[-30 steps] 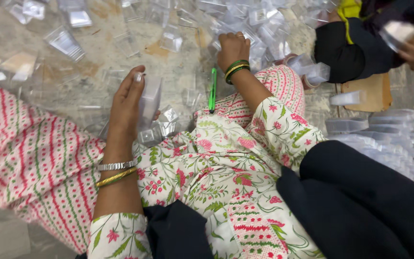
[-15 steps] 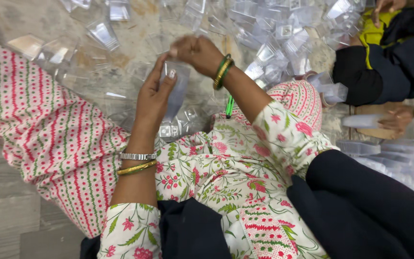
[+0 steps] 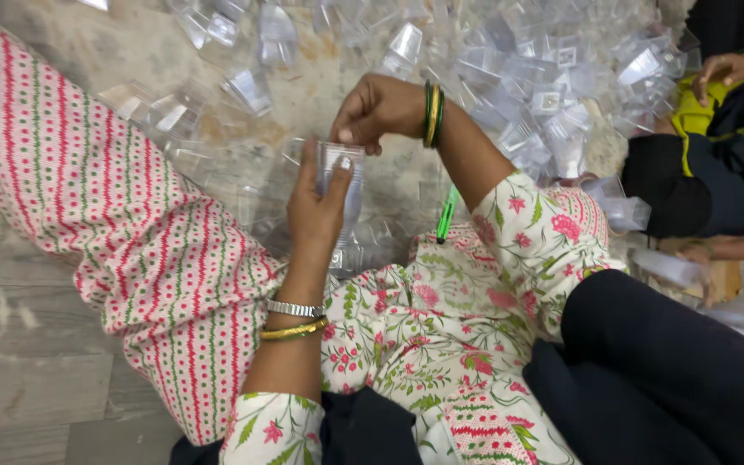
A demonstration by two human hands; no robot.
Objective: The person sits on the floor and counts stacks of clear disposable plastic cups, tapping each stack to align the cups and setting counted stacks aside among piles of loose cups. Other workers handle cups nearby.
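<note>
Floor (image 3: 36, 379) (littered); both hands (image 3: 350, 155) gripping clear cup (image 3: 342, 176)

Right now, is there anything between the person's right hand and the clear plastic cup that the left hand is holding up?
Nothing visible is in the way. The left hand grips the clear plastic cup, and the right hand is already at its top rim, fingers touching it. The loose cups lie on the floor beyond.

Two hands at work: left hand (image 3: 316, 211), right hand (image 3: 381, 110). One stack of clear plastic cups (image 3: 342, 185) between them. Two bangles (image 3: 296, 319) on left wrist, two green-and-gold (image 3: 432, 114) on right. One green pen (image 3: 447, 213). Loose clear cups (image 3: 527, 77) on floor: dozens, too jumbled to count. Two other hands, possibly: one (image 3: 725, 69), another (image 3: 695, 258).
</note>
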